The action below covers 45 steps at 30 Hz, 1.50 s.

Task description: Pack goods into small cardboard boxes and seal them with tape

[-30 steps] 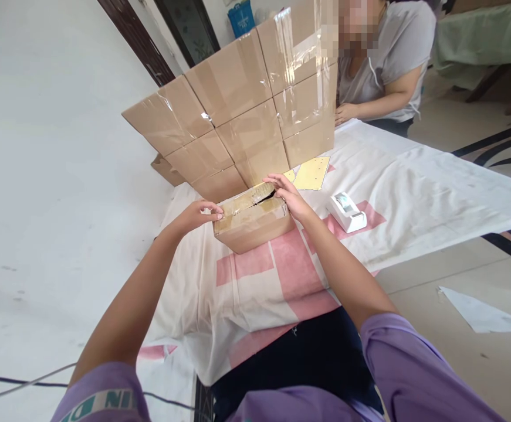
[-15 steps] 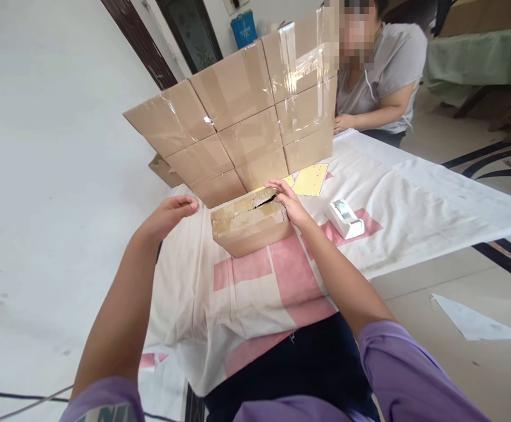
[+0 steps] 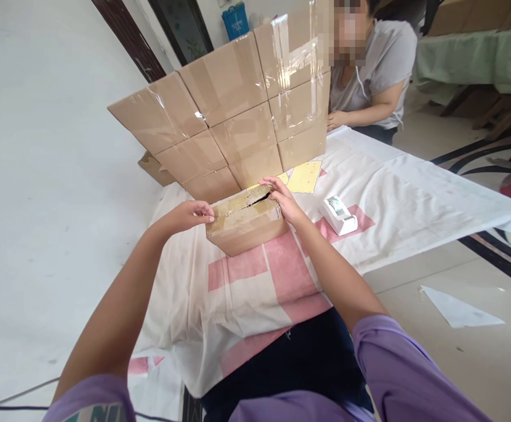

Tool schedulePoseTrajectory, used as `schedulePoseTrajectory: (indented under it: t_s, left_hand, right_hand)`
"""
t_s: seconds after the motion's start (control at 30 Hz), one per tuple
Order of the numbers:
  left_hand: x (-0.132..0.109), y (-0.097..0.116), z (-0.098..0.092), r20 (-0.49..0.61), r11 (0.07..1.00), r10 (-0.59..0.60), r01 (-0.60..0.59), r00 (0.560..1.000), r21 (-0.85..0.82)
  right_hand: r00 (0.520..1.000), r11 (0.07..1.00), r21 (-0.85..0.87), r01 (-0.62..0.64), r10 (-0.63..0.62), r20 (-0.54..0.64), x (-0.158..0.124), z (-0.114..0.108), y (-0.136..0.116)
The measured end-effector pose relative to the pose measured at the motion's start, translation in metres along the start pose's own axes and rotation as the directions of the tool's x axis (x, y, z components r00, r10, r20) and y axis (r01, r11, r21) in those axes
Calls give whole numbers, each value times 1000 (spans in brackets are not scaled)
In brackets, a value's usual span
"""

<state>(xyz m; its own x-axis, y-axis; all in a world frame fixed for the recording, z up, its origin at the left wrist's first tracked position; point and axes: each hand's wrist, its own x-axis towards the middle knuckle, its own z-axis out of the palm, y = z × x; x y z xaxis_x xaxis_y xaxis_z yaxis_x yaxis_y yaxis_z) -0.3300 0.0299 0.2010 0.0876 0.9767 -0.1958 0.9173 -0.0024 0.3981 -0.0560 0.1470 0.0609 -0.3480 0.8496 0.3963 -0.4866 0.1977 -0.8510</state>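
A small brown cardboard box [image 3: 249, 231] rests on the cloth-covered table in front of me. Its taped top has a torn, raised strip and a dark gap toward the right end. At the box's left end, my left hand [image 3: 198, 214] is closed, with thumb and bent fingers at the top corner. Around the right end curls my right hand [image 3: 284, 200], its fingers on the edge by the torn strip. Just behind the box, a wall of stacked cardboard boxes [image 3: 244, 88] stands, taped shut.
Yellow paper sheets [image 3: 304, 177] lie behind the box. A white tape dispenser [image 3: 338, 215] sits to its right. Across the table is a person [image 3: 376, 82] in a grey shirt. A blue basket [image 3: 235, 22] is at the back. A white wall [image 3: 39, 176] borders the left side.
My left hand has moved right and down from the air beside the box to its left top corner. My right hand stays at the right end. The view has shifted slightly.
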Motion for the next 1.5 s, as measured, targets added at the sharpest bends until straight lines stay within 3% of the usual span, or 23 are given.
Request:
schedulePoseTrajectory:
  t_s: [0.17,0.4,0.6,0.8,0.93,1.03,1.13,1.23,1.3,1.37,1.43,1.5]
  left_hand:
    - [5,-7,3,-51,999,-28,30,998,44]
    - [5,-11,9,-61,997,-80,79,995,-24]
    - [8,-20,19,-214,996,-84,88,973,10]
    - [12,-30,30,-88,976,-131,114,987,-184]
    - [5,-27,31,-74,944,-184,155,980,-293]
    - [-5,-21,32,-33,873,-265,225,964,-432]
    - [-8,-21,37,-56,779,-277,190,959,-597]
    - [-4,-26,46,-91,724,-239,115,967,-680]
    - [-1,-29,50,-102,701,-232,94,967,-707]
    - [1,-31,52,-82,670,-244,107,966,-735]
    - [5,-33,52,-34,621,-260,140,965,-772]
    - [15,-35,55,-15,531,-263,132,965,-837]
  right_hand:
    - [1000,1000,4,19,-19,4,0,0,0]
    - [1000,1000,16,16,-16,1,0,0,0]
    - [1000,999,26,20,-20,-16,-1,1,0]
    - [1000,999,49,4,-3,-13,-2,2,-1]
    - [999,998,61,-17,20,-39,-3,3,-1]
    - [999,998,59,-26,28,-42,-3,6,-1]
    - [998,999,35,-30,32,-48,-7,8,-4]
    - [998,997,-55,-47,49,39,-23,3,-18]
    - [982,973,-228,-40,81,173,-41,-3,-32]
    - [952,892,-453,12,128,278,-63,-9,-44]
    - [943,796,-603,63,150,296,-84,-11,-52]
    - [958,758,-648,75,127,259,-98,-11,-57]
